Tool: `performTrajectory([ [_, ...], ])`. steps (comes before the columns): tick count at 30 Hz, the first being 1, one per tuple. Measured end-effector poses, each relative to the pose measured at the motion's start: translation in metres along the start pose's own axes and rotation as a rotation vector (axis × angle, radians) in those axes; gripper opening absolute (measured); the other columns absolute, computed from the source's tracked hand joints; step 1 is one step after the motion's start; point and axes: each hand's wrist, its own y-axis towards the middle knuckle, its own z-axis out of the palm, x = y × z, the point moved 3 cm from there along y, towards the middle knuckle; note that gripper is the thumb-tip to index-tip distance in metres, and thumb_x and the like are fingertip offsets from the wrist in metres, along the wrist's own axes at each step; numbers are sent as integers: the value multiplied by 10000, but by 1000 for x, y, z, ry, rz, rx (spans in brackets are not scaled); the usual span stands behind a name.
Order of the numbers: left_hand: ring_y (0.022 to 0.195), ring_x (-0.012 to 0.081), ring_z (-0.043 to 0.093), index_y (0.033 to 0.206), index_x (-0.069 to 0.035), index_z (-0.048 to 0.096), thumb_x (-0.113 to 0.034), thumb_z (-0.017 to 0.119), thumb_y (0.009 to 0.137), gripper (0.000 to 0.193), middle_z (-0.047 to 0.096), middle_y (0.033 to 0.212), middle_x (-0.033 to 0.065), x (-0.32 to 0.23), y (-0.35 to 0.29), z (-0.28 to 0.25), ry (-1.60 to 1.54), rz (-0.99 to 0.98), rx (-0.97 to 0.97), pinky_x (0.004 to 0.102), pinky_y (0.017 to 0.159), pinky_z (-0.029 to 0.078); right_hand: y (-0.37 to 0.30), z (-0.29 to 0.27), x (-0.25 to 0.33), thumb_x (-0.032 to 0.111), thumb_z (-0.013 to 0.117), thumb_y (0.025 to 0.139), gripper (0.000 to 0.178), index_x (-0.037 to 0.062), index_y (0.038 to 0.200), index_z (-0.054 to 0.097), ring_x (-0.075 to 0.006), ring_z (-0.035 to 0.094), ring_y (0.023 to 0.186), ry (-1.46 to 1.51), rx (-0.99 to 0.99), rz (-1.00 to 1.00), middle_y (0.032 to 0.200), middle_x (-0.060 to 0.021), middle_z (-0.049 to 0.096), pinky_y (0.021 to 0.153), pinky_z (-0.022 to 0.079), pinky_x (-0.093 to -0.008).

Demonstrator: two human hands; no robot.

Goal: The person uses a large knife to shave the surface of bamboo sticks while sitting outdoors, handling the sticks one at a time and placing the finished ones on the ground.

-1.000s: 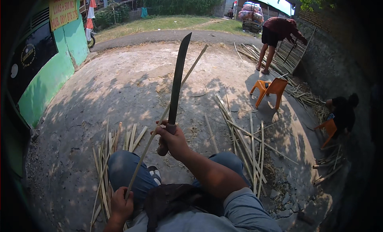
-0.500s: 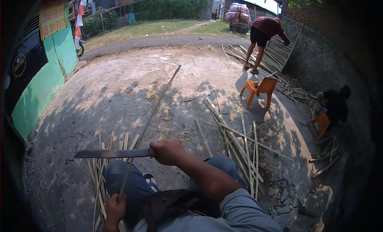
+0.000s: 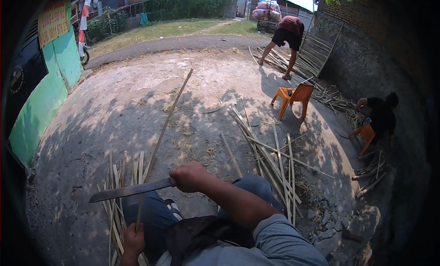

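Note:
My right hand (image 3: pixel 190 176) is closed round the handle of a machete (image 3: pixel 133 190). Its long blade points left across my knee, tip slightly lower than the handle, and crosses a thin bamboo strip (image 3: pixel 172 111). Low at the left, my left hand (image 3: pixel 134 238) grips the near end of that strip, which slants up and away over the ground. Whether the blade touches the strip or only passes over it, I cannot tell. Beside my left leg lies a bundle of split bamboo strips (image 3: pixel 115 215), partly hidden by the leg and hand.
More bamboo strips (image 3: pixel 270 163) lie right of my knees. Beyond them stands an orange chair (image 3: pixel 300 94). A person in a maroon top (image 3: pixel 288 30) bends near a bamboo rack (image 3: pixel 321 51); another in black (image 3: pixel 381 117) sits at the right. A green wall (image 3: pixel 46 101) borders the left.
The machete has moved down along the strip towards my left hand, its tip dipping. The view has shifted slightly. The person in maroon has widened their stance and bent lower.

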Motion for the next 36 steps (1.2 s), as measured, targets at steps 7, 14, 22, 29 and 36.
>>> performTrajectory([
  [7,633,212,584,833,-10,603,-397,762,960,438,594,668,102,7,-2,-2,-44,16,-3,400,616,465,13,-9,-34,292,660,901,191,115,924,729,-426,724,867,60,-169,115,850,-182,730,761,570,-549],
  [14,614,148,550,805,-51,580,-369,911,796,458,579,669,36,7,6,-2,-96,-71,64,337,584,459,6,6,-8,252,668,888,159,110,915,735,-429,721,863,60,-26,5,862,-202,729,767,570,-551],
  [22,605,153,545,800,-56,560,-361,944,746,493,570,661,36,-4,1,-6,-9,-55,95,342,576,450,10,-5,-29,284,665,901,190,117,959,736,-407,726,873,7,-65,85,887,-171,731,776,573,-531],
  [29,599,152,537,812,-54,561,-362,938,753,490,564,648,46,1,0,-5,-28,-108,87,343,574,445,4,4,-34,296,666,913,197,128,984,740,-412,722,901,151,-103,170,910,-187,732,808,570,-532],
  [36,600,169,552,823,-51,573,-366,937,756,486,569,645,51,-9,1,-8,49,-76,118,357,576,459,7,10,3,306,643,918,194,131,923,726,-411,721,816,-77,99,-70,833,-162,723,741,575,-546],
])
